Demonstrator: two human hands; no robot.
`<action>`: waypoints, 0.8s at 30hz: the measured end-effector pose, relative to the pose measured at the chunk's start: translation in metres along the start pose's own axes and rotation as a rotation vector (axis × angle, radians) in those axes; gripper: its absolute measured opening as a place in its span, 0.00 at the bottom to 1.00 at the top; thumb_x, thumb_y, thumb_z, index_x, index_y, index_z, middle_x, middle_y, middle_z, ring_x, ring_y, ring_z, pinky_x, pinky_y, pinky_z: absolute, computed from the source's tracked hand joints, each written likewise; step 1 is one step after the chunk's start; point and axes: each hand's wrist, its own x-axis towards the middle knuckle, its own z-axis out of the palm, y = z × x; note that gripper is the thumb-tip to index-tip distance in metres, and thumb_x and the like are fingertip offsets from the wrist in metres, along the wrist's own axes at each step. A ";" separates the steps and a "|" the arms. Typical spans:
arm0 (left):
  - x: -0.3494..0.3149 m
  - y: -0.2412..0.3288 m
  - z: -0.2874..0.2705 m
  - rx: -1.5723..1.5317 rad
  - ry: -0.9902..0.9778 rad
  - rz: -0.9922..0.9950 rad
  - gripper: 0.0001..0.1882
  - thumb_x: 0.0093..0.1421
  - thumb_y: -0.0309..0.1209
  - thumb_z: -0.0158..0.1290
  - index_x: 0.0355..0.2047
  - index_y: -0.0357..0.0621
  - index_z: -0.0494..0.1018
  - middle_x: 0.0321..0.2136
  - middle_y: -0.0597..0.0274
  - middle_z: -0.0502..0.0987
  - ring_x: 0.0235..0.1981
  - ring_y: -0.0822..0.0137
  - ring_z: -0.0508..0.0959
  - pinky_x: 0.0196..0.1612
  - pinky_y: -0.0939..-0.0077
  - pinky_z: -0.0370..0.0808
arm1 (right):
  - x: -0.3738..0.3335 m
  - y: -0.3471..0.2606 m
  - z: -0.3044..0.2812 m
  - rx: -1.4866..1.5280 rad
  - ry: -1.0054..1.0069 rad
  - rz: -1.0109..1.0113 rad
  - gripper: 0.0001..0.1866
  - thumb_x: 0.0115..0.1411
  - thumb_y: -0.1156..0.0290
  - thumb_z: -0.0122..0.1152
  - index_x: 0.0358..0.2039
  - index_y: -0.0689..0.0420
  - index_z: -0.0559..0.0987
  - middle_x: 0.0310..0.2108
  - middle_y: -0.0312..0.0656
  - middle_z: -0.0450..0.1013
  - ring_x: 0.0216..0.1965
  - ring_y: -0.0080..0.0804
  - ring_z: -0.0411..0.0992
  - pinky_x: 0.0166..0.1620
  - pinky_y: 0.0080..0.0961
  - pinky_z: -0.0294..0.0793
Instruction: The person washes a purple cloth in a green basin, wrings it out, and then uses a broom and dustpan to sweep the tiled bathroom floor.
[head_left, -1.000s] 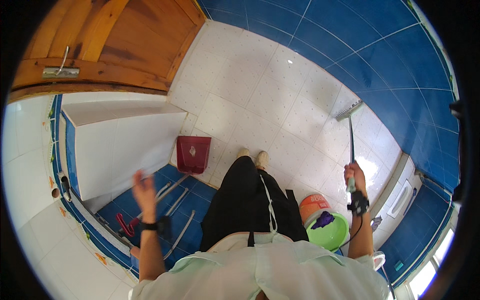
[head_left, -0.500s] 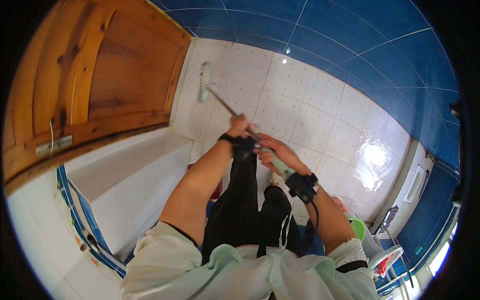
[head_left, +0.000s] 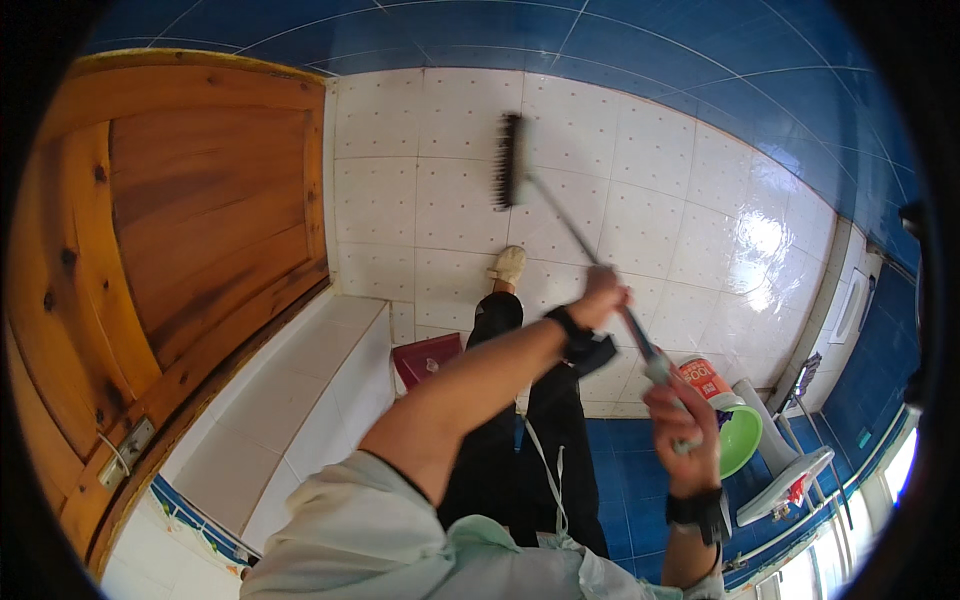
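A long-handled floor brush (head_left: 568,218) slants across the white tiled floor (head_left: 650,220). Its wide head (head_left: 513,160), with dark bristles showing on the left side, is at or just above the tiles; contact cannot be made out. My left hand (head_left: 602,297) is wrapped round the middle of the handle. Lower down and farther right, my right hand (head_left: 686,428) grips the pale end of the same handle. Both wrists wear black bands. My foot in a cream shoe (head_left: 509,265) stands on the tiles, nearer to me than the brush head.
A brown wooden door (head_left: 210,195) is on the left, above a tiled ledge (head_left: 270,400). A dark red box-like thing (head_left: 427,360) lies beside the ledge. At my right are a red-and-white bucket (head_left: 705,378), a green basin (head_left: 741,440) and a white oval rim (head_left: 790,484). Blue tiled wall (head_left: 660,50) bounds the far side.
The brush head has swung right across the floor, and both hands have moved right with the handle. My right hand has slid or shifted farther from my left. My view has turned slightly.
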 end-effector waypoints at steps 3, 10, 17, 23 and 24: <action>0.038 -0.011 0.101 -0.263 0.117 -0.316 0.15 0.65 0.33 0.43 0.23 0.39 0.61 0.15 0.60 0.64 0.15 0.66 0.69 0.19 0.70 0.68 | -0.034 -0.004 0.006 -0.413 0.145 -0.339 0.23 0.65 0.76 0.42 0.61 0.49 0.60 0.24 0.36 0.59 0.17 0.14 0.53 0.12 0.05 0.53; 0.020 0.041 0.138 -0.335 0.142 -0.274 0.14 0.66 0.38 0.44 0.30 0.41 0.58 0.18 0.63 0.64 0.17 0.67 0.72 0.23 0.69 0.76 | -0.071 -0.016 0.039 -0.333 0.002 -0.199 0.20 0.67 0.71 0.42 0.58 0.49 0.59 0.22 0.34 0.55 0.15 0.14 0.53 0.10 0.06 0.54; -0.014 0.152 -0.058 0.171 0.345 0.105 0.22 0.67 0.39 0.38 0.20 0.40 0.68 0.20 0.59 0.72 0.23 0.67 0.73 0.29 0.70 0.72 | 0.095 -0.011 0.045 0.130 -0.140 0.602 0.11 0.66 0.67 0.44 0.39 0.63 0.64 0.21 0.32 0.57 0.17 0.17 0.58 0.16 0.13 0.62; 0.012 0.244 -0.158 -0.018 0.674 0.245 0.13 0.64 0.33 0.46 0.36 0.31 0.64 0.32 0.54 0.72 0.29 0.62 0.76 0.35 0.67 0.79 | 0.285 0.070 0.105 0.191 -0.323 0.780 0.05 0.63 0.74 0.43 0.32 0.62 0.62 0.23 0.35 0.59 0.20 0.20 0.60 0.19 0.16 0.66; 0.014 0.253 -0.166 0.037 0.649 0.221 0.12 0.64 0.33 0.45 0.35 0.32 0.65 0.31 0.55 0.72 0.29 0.62 0.75 0.34 0.68 0.78 | 0.298 0.073 0.109 0.138 -0.370 0.778 0.05 0.63 0.75 0.43 0.32 0.63 0.62 0.24 0.35 0.58 0.20 0.20 0.60 0.19 0.16 0.67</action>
